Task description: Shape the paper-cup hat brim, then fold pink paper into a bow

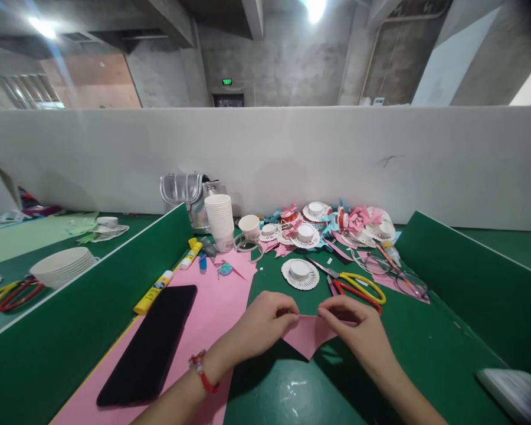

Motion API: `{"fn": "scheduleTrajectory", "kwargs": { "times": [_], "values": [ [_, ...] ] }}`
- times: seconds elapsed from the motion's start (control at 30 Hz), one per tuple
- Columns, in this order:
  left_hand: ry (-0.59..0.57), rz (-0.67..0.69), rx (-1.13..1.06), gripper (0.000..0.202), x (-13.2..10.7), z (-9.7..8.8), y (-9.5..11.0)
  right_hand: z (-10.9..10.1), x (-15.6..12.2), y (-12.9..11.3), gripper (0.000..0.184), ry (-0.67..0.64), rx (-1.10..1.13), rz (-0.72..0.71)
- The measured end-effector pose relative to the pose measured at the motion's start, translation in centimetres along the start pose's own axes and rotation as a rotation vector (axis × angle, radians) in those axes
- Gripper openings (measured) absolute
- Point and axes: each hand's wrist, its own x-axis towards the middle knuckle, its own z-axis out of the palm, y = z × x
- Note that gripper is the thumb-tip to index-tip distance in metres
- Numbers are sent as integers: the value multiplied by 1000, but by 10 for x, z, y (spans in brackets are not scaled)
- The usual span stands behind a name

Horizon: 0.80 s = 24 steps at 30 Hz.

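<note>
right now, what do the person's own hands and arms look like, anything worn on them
The left hand is ungloved, with a red, beaded bracelet around its wrist. The right hand is ungloved too, with nothing worn at its wrist. No sleeve shows on either arm.

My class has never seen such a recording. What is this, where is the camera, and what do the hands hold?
No machine here: these are a person's bare hands, filmed by a camera worn on the head, looking forward and down. The left hand and right hand pinch the upper edge of a piece of pink paper. On the green table beyond lie a frilled white disc with a raised centre and scissors with red and yellow handles. To the left, a black device lies on a pink sheet.
</note>
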Motion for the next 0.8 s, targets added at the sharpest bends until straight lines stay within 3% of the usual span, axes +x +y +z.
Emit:
{"fn": "scheduleTrajectory", "kwargs": {
  "times": [0.13,0.3,0.53,0.8],
  "values": [
    [-33,86,330,19,-2,-4,5,0,-3,1,10,-141,-205,-178],
    [-42,188,648,15,-6,-1,17,6,-11,4,13,-185,-399,-332],
    [10,286,677,16,-5,1,19,7,-10,1,11,-190,-401,-339],
    [69,261,643,14,2,-11,6,-3,0,1,10,-120,-382,-273]
  ]
}}
